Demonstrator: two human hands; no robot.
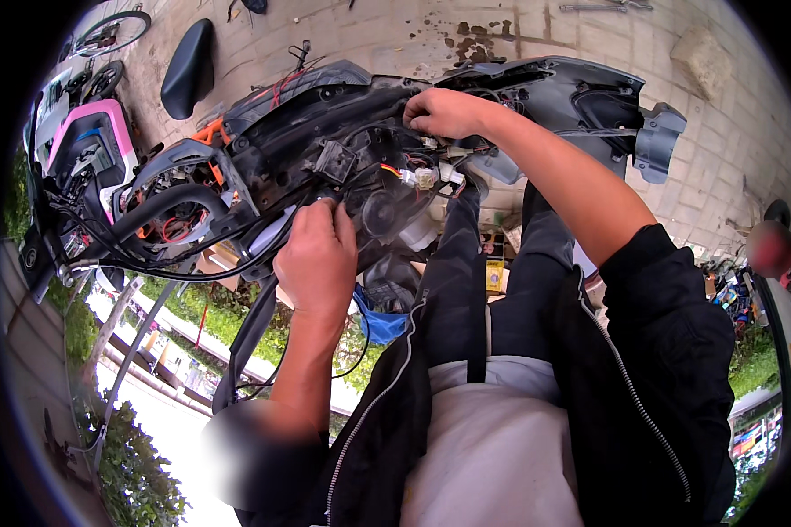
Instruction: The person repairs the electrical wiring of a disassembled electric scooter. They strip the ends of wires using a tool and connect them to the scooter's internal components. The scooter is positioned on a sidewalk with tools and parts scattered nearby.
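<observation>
A partly stripped scooter [281, 149] lies across the view in front of me, its dark frame and wiring exposed. My left hand [318, 250] is closed, its fingertips at the near edge of the frame by some black cables [237, 268]; what they grip is hidden. Farther right, my right hand [444, 112] reaches over to the far side of the frame. Its fingers are curled together, and I cannot make out what is in them. Between the hands are a black box-shaped part [335, 162] and white wire connectors [425, 178] with coloured wires.
A black scooter seat [187, 70] lies on the paving [395, 39] at the far left. Beside the scooter's left end stands a pink-and-white scooter [92, 149]. A grey tail panel [580, 83] extends right. Near my legs are a blue bag [382, 326] and a yellow box [495, 275].
</observation>
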